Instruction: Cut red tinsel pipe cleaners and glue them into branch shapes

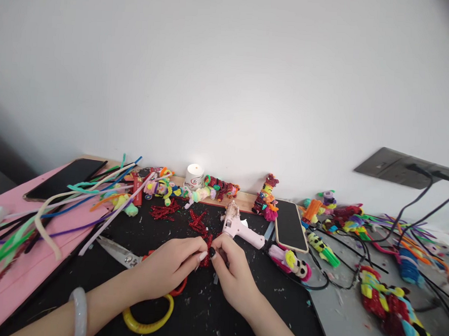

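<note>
My left hand [178,265] and my right hand [235,270] meet over the black mat [185,317]. Between their pinched fingertips is a red tinsel pipe cleaner piece [205,258], partly hidden by the fingers. Just beyond it lies a loose tangle of red tinsel stems [197,221], with another red bunch [164,209] to its left. A pair of scissors [122,253] with red and yellow handles rests partly under my left forearm. Past my right hand, a pale pink glue gun [239,227] lies on its side.
Pipe cleaners [54,218] spread over the pink surface at left, near a dark phone [69,179]. A paper cup [194,176] and pipe-cleaner dolls [267,196] line the wall. Right are another phone [291,225], black cables [400,211], a wall socket [395,166] and more dolls [394,310].
</note>
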Tool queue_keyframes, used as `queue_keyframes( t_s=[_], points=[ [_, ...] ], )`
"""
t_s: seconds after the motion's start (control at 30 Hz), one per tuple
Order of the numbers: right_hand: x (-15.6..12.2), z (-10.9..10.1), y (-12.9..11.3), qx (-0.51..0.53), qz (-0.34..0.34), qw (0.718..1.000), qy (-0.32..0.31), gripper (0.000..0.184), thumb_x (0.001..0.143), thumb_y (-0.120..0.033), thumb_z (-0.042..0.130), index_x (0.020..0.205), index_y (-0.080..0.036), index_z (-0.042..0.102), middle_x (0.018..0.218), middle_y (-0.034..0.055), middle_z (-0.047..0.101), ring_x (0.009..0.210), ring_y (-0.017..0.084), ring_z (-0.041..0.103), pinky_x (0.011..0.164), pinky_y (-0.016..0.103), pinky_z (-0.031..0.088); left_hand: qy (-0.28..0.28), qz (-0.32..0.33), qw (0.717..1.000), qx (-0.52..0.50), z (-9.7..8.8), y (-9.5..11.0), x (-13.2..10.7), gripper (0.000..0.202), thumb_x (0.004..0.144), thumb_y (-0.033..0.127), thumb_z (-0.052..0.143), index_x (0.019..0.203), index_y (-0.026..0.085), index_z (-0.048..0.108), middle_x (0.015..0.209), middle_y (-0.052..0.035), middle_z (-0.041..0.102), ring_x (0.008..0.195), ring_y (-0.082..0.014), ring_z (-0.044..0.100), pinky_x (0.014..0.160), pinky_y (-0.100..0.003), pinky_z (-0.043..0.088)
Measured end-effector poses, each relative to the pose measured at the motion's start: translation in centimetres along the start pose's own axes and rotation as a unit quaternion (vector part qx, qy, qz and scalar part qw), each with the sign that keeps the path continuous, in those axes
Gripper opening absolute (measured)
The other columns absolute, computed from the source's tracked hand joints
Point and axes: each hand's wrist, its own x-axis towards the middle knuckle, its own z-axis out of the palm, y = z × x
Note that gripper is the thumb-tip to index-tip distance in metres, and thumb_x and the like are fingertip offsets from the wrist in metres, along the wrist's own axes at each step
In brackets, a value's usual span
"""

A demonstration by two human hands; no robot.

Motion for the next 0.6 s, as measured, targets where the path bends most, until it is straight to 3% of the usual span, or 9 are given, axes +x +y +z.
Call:
queue_keyframes(
  t_s=[0.6],
  points=[
    [-0.05,-0.11,0.35,0.005,-0.011,1.0,0.013,0.015,0.092,-0.018,0.041,0.078,-0.019,0.046,0.075,-0.0009,0.047,0.069,0.014,0.043,0.064,0.025,0.034,0.03,-0.014,0.999,-0.025,-0.04,-0.28,0.28,0.021,0.097,0.025,0.033,0.083,0.019,0.047,0.074,0.0034,0.051,0.067,-0.0116,0.048,0.064,-0.022,0.036]
  ],
)
